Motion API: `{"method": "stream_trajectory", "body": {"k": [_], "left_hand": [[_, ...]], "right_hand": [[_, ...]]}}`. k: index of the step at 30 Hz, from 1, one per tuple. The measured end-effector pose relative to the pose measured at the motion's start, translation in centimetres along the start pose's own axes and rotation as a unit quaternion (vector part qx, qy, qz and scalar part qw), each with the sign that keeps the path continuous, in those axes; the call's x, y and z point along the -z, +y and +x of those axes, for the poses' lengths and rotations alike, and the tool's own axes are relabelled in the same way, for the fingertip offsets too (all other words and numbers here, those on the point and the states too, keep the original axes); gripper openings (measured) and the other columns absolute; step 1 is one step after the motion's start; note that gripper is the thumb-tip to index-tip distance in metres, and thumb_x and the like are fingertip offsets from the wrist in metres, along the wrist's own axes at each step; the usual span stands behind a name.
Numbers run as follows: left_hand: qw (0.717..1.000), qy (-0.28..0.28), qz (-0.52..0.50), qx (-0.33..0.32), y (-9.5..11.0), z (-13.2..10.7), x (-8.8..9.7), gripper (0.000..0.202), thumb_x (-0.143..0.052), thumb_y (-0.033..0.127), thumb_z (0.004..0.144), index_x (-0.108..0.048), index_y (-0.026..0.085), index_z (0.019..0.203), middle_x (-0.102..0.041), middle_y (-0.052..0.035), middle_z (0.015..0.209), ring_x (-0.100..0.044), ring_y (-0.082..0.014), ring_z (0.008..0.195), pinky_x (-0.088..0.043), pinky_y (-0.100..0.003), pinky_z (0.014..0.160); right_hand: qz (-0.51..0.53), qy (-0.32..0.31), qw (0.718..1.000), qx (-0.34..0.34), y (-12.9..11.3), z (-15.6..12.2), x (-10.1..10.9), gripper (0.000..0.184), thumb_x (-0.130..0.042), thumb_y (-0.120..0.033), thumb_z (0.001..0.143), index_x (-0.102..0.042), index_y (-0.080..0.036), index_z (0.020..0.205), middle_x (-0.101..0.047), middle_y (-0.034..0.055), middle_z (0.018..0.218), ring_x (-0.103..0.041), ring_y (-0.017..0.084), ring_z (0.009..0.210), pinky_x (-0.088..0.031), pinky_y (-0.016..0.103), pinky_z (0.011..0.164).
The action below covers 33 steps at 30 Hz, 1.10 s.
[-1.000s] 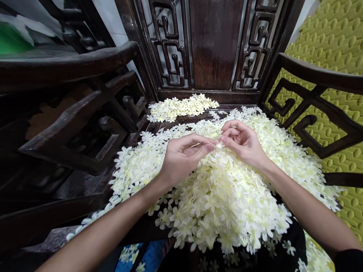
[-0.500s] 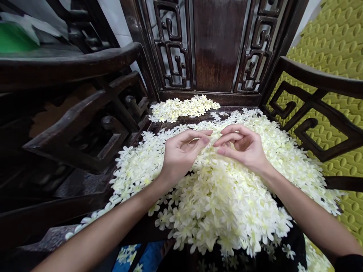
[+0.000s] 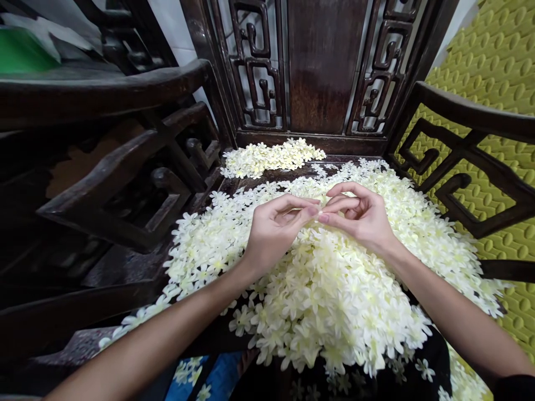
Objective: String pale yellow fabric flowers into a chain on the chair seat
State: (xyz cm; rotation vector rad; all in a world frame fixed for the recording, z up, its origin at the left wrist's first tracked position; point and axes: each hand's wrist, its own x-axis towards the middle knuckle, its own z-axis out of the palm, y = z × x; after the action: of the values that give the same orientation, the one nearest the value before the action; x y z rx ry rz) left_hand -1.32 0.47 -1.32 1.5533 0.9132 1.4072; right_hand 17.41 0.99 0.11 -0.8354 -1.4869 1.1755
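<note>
Above a heap of white artificial flowers (image 3: 330, 301) with pale yellow centres, my two hands meet at their fingertips. My left hand (image 3: 280, 225) is closed in a pinch, thumb against forefinger. My right hand (image 3: 355, 214) pinches too, its thumb and forefinger tips almost touching the left ones while its other fingers curl loosely. A tiny pale bit (image 3: 320, 213) shows between the fingertips, too small to name. The heap bulges up nearest me, below the hands, and spreads across the dark wooden seat (image 3: 246, 185) behind them.
A separate strip of flowers (image 3: 271, 158) lies along the seat's back. Carved dark armrests stand at left (image 3: 104, 192) and right (image 3: 472, 139), with a tall panelled backrest (image 3: 328, 67) ahead. Yellow textured matting (image 3: 497, 61) is at right; a green object (image 3: 25, 51) stands far left.
My left hand has shifted slightly right, closing the gap to the right hand. The right thumb and forefinger have come together into a pinch.
</note>
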Motion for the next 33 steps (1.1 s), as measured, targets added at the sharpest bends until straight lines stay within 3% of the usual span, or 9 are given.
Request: {"method": "stream_trajectory", "body": {"k": [4,6,11,16,19,24,27,33], "left_hand": [[0.999,-0.013,-0.035,0.02,0.17,0.04,0.09,0.016,-0.079,0.028,0.081,-0.072,0.018,0.093,-0.076,-0.008,0.101,-0.073,-0.0197,0.096,-0.06,-0.032,0.089],[0.999,-0.015,-0.029,0.023,0.29,0.03,0.14,0.015,-0.078,0.027,0.082,-0.073,0.018,0.091,-0.076,-0.0071,0.099,-0.072,-0.0184,0.094,-0.06,-0.029,0.087],[1.0,0.01,-0.002,-0.001,0.21,0.01,0.07,0.009,-0.077,0.026,0.082,-0.075,0.019,0.087,-0.076,-0.0046,0.094,-0.071,-0.0157,0.089,-0.058,-0.025,0.082],[1.0,0.016,0.003,-0.005,-0.05,0.17,0.22,0.009,-0.08,0.025,0.08,-0.077,0.019,0.086,-0.076,-0.0038,0.092,-0.071,-0.0152,0.086,-0.059,-0.025,0.08],[1.0,0.012,0.006,-0.012,0.12,0.27,0.36,0.008,-0.08,0.023,0.079,-0.077,0.02,0.086,-0.076,-0.0034,0.091,-0.071,-0.0142,0.085,-0.059,-0.024,0.08],[0.999,0.009,0.013,-0.043,0.56,0.36,0.26,0.005,-0.079,0.02,0.079,-0.078,0.018,0.083,-0.077,-0.0047,0.093,-0.072,-0.0148,0.089,-0.06,-0.026,0.084],[0.998,0.019,0.022,-0.056,0.61,0.39,0.13,0.006,-0.078,0.02,0.08,-0.079,0.018,0.085,-0.077,-0.0059,0.096,-0.072,-0.0159,0.093,-0.06,-0.028,0.086],[0.998,0.021,0.022,-0.064,0.54,0.23,-0.01,0.01,-0.078,0.016,0.079,-0.078,0.017,0.089,-0.077,-0.0066,0.1,-0.072,-0.0174,0.098,-0.061,-0.03,0.089]], "right_hand": [[-0.001,-0.005,1.0,-0.007,-0.23,0.02,0.24,0.044,-0.093,-0.021,0.065,-0.068,-0.021,0.101,-0.08,0.0016,0.08,-0.039,0.004,0.038,-0.024,0.019,0.034],[0.002,-0.019,1.0,-0.006,-0.24,0.05,0.32,0.043,-0.092,-0.022,0.067,-0.067,-0.022,0.102,-0.08,0.0007,0.081,-0.036,0.004,0.037,-0.023,0.02,0.034],[0.01,-0.026,1.0,0.0,-0.01,0.21,0.35,0.04,-0.09,-0.024,0.07,-0.069,-0.022,0.104,-0.079,0.0023,0.087,-0.05,0.007,0.047,-0.033,0.021,0.04],[-0.02,-0.007,1.0,-0.013,0.1,0.2,0.44,0.037,-0.089,-0.025,0.072,-0.071,-0.02,0.104,-0.08,0.004,0.084,-0.049,0.007,0.044,-0.03,0.021,0.037],[-0.016,-0.011,1.0,-0.005,0.15,0.22,0.46,0.036,-0.088,-0.022,0.072,-0.071,-0.02,0.104,-0.079,0.0033,0.085,-0.058,0.009,0.051,-0.038,0.02,0.041],[0.023,-0.011,1.0,0.003,0.35,0.45,0.46,0.037,-0.089,-0.017,0.069,-0.072,-0.018,0.102,-0.079,0.0051,0.094,-0.075,0.017,0.083,-0.061,0.025,0.072],[0.059,-0.009,0.998,-0.02,0.49,0.67,0.66,0.036,-0.089,-0.017,0.07,-0.072,-0.017,0.102,-0.08,0.0046,0.09,-0.077,0.018,0.083,-0.064,0.029,0.079],[0.105,-0.001,0.994,-0.029,0.74,0.95,0.91,0.048,-0.094,-0.012,0.06,-0.072,-0.017,0.103,-0.08,0.0026,0.088,-0.075,0.013,0.077,-0.063,0.023,0.078]]}}
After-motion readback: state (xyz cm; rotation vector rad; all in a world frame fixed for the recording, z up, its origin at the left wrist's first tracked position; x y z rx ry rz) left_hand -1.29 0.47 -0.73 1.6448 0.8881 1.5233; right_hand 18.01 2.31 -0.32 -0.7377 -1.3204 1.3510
